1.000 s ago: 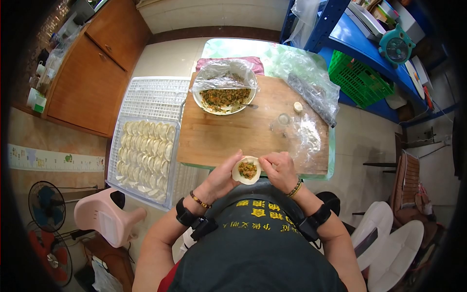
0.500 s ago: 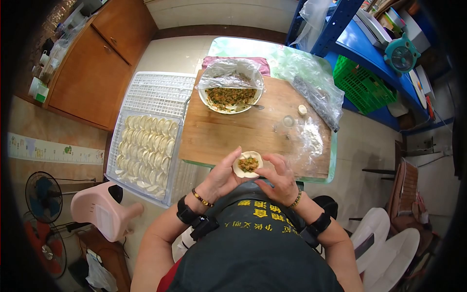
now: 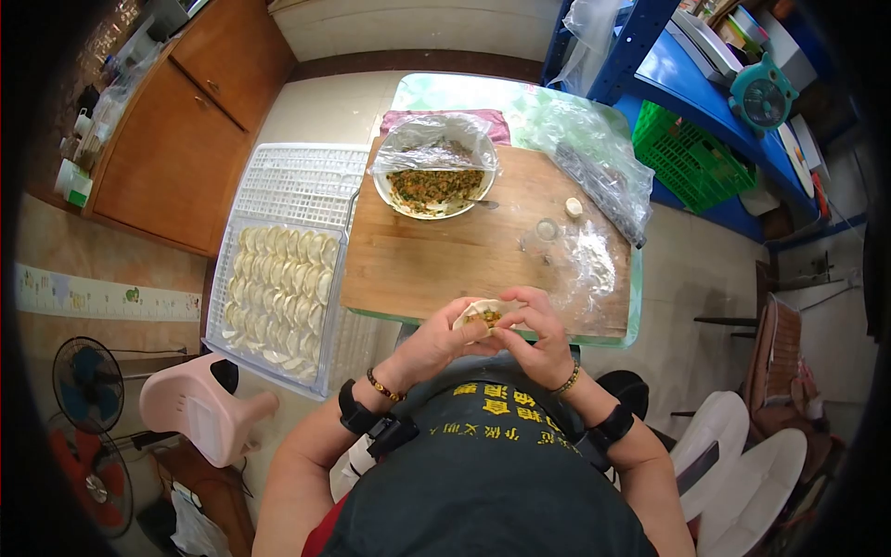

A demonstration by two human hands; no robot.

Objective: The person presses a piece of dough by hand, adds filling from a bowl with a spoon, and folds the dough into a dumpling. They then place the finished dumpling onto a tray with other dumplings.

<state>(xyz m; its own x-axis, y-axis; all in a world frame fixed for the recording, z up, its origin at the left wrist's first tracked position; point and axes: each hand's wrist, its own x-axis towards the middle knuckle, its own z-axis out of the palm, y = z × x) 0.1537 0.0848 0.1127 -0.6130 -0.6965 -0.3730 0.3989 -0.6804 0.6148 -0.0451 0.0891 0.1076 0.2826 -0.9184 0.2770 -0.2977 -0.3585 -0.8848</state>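
Note:
Between both hands, near the front edge of the wooden board (image 3: 408, 269), is a partly folded dumpling (image 3: 484, 312) with filling showing in its middle. My left hand (image 3: 438, 336) cups it from the left, thumb against the wrapper. From the right, the fingers of my right hand (image 3: 538, 330) pinch the wrapper's edge. Farther back stands a white bowl (image 3: 436, 215) of chopped filling (image 3: 436, 188), half covered by clear plastic film, with a spoon handle (image 3: 486, 203) sticking out. Rows of folded dumplings (image 3: 283, 278) lie in a clear tray (image 3: 325, 357) at the left.
A small dough piece (image 3: 574, 207), a small round glass-like item (image 3: 547, 229) and scattered flour (image 3: 592, 260) are on the board's right. A plastic-wrapped roll (image 3: 603, 195) lies along its right edge. A pink stool (image 3: 200, 408) stands at lower left.
The wrapper, flat and open before, is now folding up around its filling. My left fingers and thumb have closed in, and my right fingers have moved onto its edge.

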